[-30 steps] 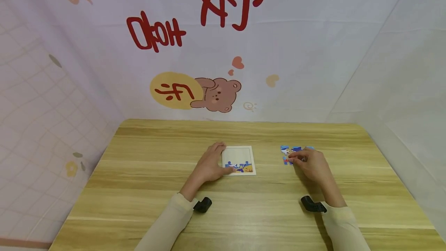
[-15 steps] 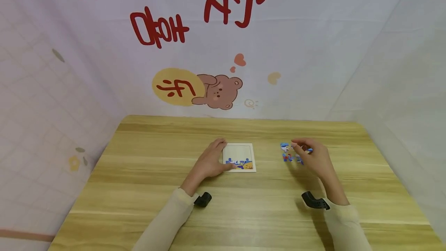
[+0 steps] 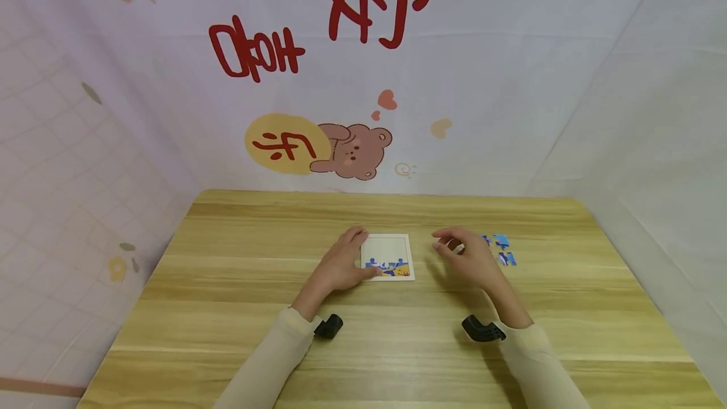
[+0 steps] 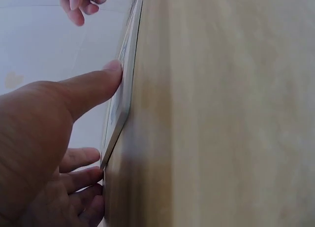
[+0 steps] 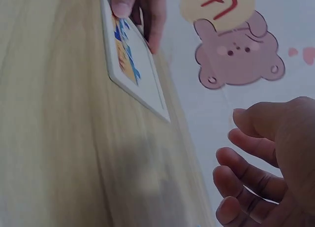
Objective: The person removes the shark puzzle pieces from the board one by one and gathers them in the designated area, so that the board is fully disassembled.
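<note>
A small white-rimmed puzzle board lies on the table, its near strip filled with joined blue and yellow jigsaw pieces. My left hand holds the board at its left side. Its thumb presses on the near part, while the fingers meet the edge farther back. My right hand hovers between the board and the loose jigsaw pieces. In the right wrist view its bent fingers are spread apart, and no piece shows between them. That hand hides some of the loose pieces.
The wood-grain table reaches back to a white cloth printed with red characters and a bear. Light cloth also hangs along both sides. A black wrist camera sits at the left cuff, another camera at the right.
My right hand has moved left from above the loose pieces toward the board, uncovering the pieces on the right. My left hand stays on the board. The head view has shifted slightly.
</note>
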The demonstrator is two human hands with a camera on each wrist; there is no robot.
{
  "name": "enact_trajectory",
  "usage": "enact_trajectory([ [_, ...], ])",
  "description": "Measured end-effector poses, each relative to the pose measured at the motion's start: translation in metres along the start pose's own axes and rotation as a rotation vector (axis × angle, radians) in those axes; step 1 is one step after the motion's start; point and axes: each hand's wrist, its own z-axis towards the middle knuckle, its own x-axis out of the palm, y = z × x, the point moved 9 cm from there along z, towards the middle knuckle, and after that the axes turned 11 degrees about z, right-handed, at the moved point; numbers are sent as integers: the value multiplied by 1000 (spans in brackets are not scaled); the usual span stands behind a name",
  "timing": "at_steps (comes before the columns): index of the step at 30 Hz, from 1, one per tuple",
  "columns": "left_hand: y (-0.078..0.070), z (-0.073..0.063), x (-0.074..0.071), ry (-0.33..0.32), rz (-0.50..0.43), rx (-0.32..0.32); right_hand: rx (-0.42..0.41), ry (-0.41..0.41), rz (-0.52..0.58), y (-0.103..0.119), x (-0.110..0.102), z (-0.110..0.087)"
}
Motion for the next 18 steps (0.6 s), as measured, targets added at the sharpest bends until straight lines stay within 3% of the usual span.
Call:
enact_trajectory([
  [5, -11, -4, -2, -1, -22, 39, 13, 88, 41, 1, 31, 4],
  [11, -29, -6, 2, -5, 32, 127, -6, 150, 39, -1, 56, 3],
  [18, -29, -7, 1, -9, 37, 115, -36, 170, -45, -1, 68, 2],
])
